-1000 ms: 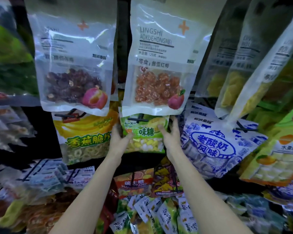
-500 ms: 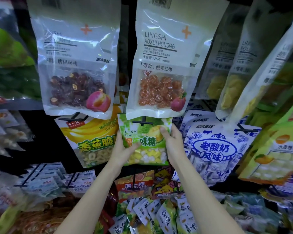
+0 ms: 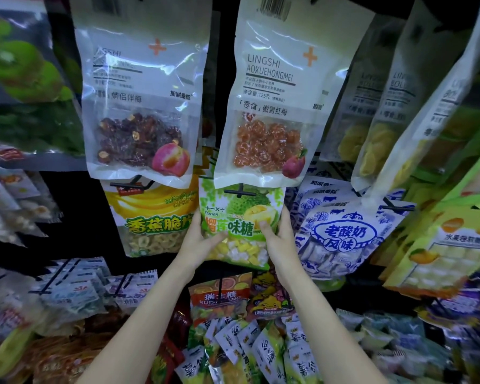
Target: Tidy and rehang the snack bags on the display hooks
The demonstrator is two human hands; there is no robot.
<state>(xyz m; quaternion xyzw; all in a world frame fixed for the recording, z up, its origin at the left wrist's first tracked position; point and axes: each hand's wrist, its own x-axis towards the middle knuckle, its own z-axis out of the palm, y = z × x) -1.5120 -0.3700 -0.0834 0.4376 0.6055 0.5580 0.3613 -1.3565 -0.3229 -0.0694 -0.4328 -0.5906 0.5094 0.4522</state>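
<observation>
Durian candy bag between both hands

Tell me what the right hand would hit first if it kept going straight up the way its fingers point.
Most likely the bottom edge of the clear orange-plum bag hanging just above the green durian candy bag the right hand grips; depth is unclear, so it might slip behind it.

The shop looks dim, with dark gaps between the bags. Light from above makes white shiny spots on the clear plum bag. The middle is sharp, and the words on the orange fruit bag are easy to read. The sides look blurry, stretched and bent.
</observation>
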